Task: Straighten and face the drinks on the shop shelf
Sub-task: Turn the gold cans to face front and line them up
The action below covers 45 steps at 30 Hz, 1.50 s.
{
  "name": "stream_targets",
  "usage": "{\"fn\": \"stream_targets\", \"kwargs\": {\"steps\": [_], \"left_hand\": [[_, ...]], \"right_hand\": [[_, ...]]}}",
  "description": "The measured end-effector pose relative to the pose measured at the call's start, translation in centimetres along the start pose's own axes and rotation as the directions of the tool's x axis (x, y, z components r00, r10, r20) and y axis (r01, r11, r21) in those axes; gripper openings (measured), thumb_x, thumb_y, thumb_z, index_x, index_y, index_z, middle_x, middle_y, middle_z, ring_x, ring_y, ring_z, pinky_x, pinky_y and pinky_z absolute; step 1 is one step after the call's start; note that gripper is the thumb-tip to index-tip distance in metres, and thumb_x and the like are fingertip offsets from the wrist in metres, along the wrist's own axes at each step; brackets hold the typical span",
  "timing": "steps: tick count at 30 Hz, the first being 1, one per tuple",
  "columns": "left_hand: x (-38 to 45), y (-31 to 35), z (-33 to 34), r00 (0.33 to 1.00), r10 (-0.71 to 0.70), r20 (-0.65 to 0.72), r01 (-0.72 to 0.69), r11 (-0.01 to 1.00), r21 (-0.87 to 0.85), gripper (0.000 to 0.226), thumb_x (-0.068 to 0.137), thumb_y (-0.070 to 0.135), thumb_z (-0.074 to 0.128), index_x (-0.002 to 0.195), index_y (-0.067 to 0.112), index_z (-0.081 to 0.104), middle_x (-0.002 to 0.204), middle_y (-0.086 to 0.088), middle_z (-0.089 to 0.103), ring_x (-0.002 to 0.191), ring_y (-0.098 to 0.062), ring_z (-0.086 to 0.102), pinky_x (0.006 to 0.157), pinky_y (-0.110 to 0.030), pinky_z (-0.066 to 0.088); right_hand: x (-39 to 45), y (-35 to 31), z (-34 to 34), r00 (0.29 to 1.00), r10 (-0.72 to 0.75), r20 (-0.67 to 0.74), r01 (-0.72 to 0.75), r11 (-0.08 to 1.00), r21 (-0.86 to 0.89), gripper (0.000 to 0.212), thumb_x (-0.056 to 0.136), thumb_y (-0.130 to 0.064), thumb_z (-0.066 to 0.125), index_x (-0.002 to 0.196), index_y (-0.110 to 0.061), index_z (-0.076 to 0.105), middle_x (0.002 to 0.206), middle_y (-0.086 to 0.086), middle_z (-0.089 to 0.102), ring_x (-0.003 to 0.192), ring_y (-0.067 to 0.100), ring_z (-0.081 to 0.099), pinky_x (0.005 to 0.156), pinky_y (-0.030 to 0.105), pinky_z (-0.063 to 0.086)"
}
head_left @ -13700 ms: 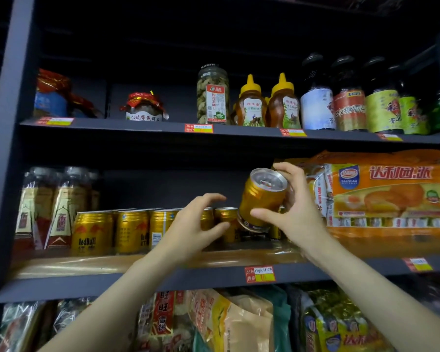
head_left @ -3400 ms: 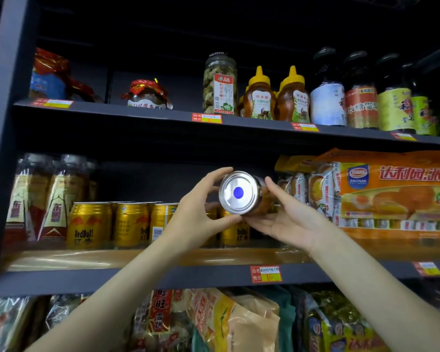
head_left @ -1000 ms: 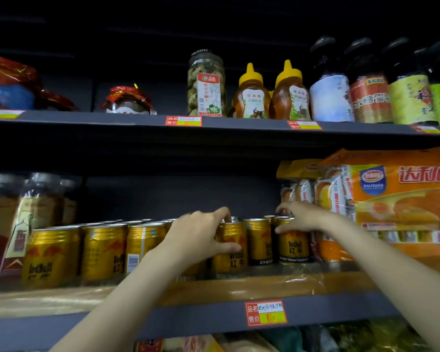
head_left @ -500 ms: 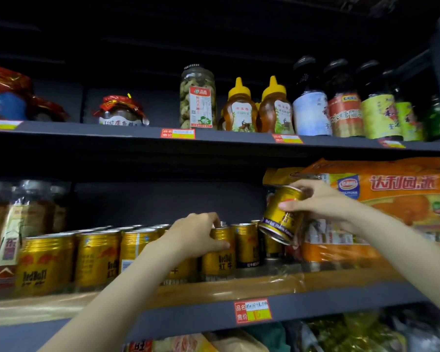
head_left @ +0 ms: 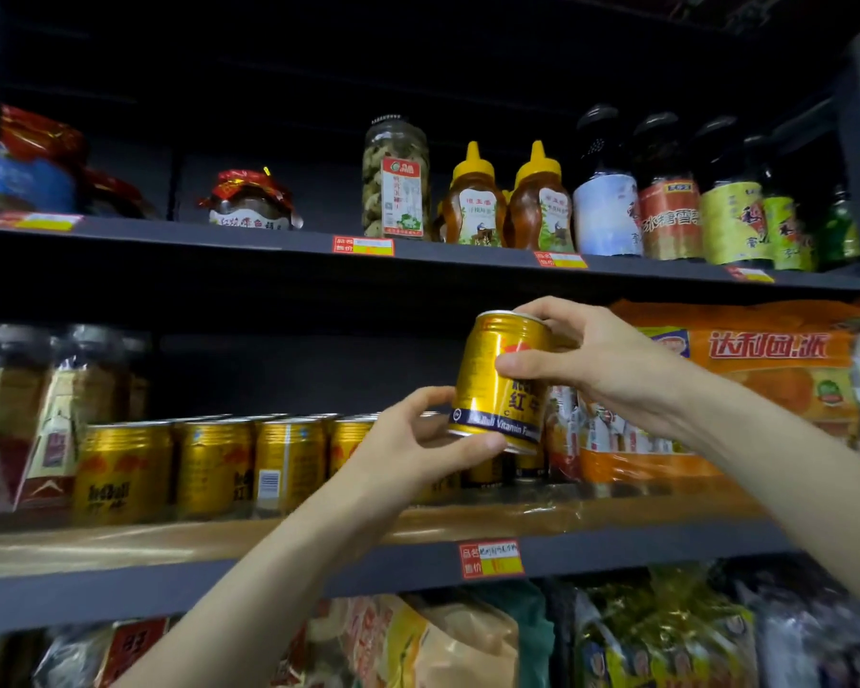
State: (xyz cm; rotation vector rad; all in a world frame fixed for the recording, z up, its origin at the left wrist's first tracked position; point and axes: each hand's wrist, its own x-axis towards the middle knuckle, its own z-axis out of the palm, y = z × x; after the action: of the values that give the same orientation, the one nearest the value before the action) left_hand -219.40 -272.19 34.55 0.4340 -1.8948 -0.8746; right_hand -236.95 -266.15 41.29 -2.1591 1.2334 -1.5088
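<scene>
A gold can (head_left: 501,384) was held in the air, nearly upright, in front of the middle shelf (head_left: 368,571) and above the right end of a row of gold cans (head_left: 209,466). Its upper half was gripped by the right hand (head_left: 602,362), whose fingers (head_left: 527,365) were curled over the label and the top rim. Its lower rim was pinched by the left hand (head_left: 408,446), the thumb lying under the base and the fingertips behind. An orange snack pack (head_left: 765,369) lay just beside it.
</scene>
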Motion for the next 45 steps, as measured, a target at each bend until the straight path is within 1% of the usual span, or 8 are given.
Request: {"fn": "stream_targets", "kwargs": {"steps": [4, 8, 12, 17, 26, 35, 42, 45], "left_hand": [[-1.0, 0.0, -0.7, 1.000, 0.016, 0.027, -0.016, 1.000, 0.012, 0.063, 0.064, 0.035, 0.072, 0.122, 0.021, 0.052, 0.103, 0.007, 0.072, 0.095, -0.006, 0.067, 0.081, -0.020, 0.052], [-0.6, -0.3, -1.1, 0.951, 0.220, -0.219, -0.193, 0.971, 0.138, 0.066, 0.063, 0.030, 0.078, 0.123, 0.027, 0.051, 0.111, 0.006, 0.064, 0.098, 0.002, 0.061, 0.075, -0.014, 0.050], [-0.7, 0.8, -1.0, 0.860, 0.466, -0.209, -0.366, 0.848, 0.384, 0.069, 0.068, 0.024, 0.082, 0.123, 0.038, 0.044, 0.118, 0.022, 0.053, 0.114, 0.008, 0.047, 0.086, -0.013, 0.047], [-0.4, 1.3, -0.2, 0.848, 0.495, -0.188, -0.408, 0.838, 0.363, 0.078, 0.067, 0.023, 0.081, 0.129, 0.033, 0.036, 0.123, 0.024, 0.050, 0.116, 0.009, 0.047, 0.089, -0.010, 0.045], [-0.4, 0.9, -1.1, 0.844, 0.530, -0.082, -0.426, 0.756, 0.497, 0.071, 0.069, 0.014, 0.080, 0.128, 0.030, 0.045, 0.121, 0.025, 0.052, 0.116, 0.009, 0.047, 0.092, -0.007, 0.040], [0.2, -0.2, -2.2, 0.984, 0.153, -0.094, -0.143, 0.984, 0.105, 0.053, 0.064, 0.037, 0.071, 0.111, 0.027, 0.049, 0.115, 0.004, 0.061, 0.100, -0.012, 0.065, 0.082, -0.031, 0.056], [0.6, -0.6, -1.7, 0.955, 0.231, -0.189, -0.180, 0.950, 0.254, 0.055, 0.061, 0.043, 0.072, 0.106, 0.027, 0.046, 0.100, 0.001, 0.066, 0.087, -0.009, 0.067, 0.074, -0.028, 0.057], [0.7, -1.1, -2.2, 0.957, 0.273, -0.094, -0.195, 0.852, 0.486, 0.047, 0.069, 0.040, 0.074, 0.102, 0.029, 0.043, 0.108, 0.012, 0.062, 0.098, 0.002, 0.060, 0.084, -0.015, 0.050]], "right_hand": [[-0.2, -0.3, 1.0, 1.000, 0.012, 0.004, -0.012, 1.000, -0.002, 0.054, 0.053, -0.041, 0.077, 0.103, -0.028, 0.063, 0.105, -0.002, 0.063, 0.097, 0.013, 0.063, 0.085, 0.033, 0.053], [0.1, 0.0, 1.5, 0.990, 0.139, -0.014, -0.133, 0.966, 0.223, 0.033, 0.081, -0.030, 0.067, 0.111, -0.022, 0.058, 0.113, 0.005, 0.057, 0.100, 0.021, 0.062, 0.078, 0.033, 0.057], [0.1, 1.7, 3.0, 0.924, 0.359, 0.133, -0.358, 0.686, 0.633, 0.046, 0.085, -0.032, 0.064, 0.126, -0.015, 0.050, 0.124, 0.015, 0.059, 0.106, 0.032, 0.063, 0.074, 0.044, 0.058], [-0.2, 3.0, 3.8, 0.910, 0.384, 0.155, -0.345, 0.498, 0.796, 0.050, 0.082, -0.032, 0.066, 0.127, -0.017, 0.053, 0.117, 0.017, 0.064, 0.101, 0.033, 0.064, 0.063, 0.042, 0.058], [-0.5, 3.3, 2.7, 0.929, 0.292, 0.226, -0.357, 0.552, 0.753, 0.049, 0.077, -0.025, 0.067, 0.124, -0.014, 0.055, 0.123, 0.023, 0.060, 0.101, 0.037, 0.066, 0.077, 0.046, 0.058], [-0.8, 3.1, 3.7, 0.990, -0.016, -0.142, 0.090, 0.845, 0.527, 0.075, 0.056, -0.006, 0.076, 0.122, -0.031, 0.051, 0.121, -0.002, 0.059, 0.108, 0.017, 0.062, 0.084, 0.033, 0.054], [-0.3, 3.6, 5.0, 0.995, 0.036, -0.097, 0.033, 0.779, 0.626, 0.074, 0.058, -0.022, 0.076, 0.127, -0.015, 0.050, 0.118, 0.002, 0.065, 0.107, 0.013, 0.063, 0.091, 0.030, 0.050], [-0.4, 3.4, 4.6, 0.980, -0.087, -0.178, 0.139, 0.944, 0.300, 0.063, 0.054, -0.029, 0.081, 0.112, -0.032, 0.054, 0.112, -0.011, 0.064, 0.103, 0.000, 0.060, 0.092, 0.022, 0.049]]}}
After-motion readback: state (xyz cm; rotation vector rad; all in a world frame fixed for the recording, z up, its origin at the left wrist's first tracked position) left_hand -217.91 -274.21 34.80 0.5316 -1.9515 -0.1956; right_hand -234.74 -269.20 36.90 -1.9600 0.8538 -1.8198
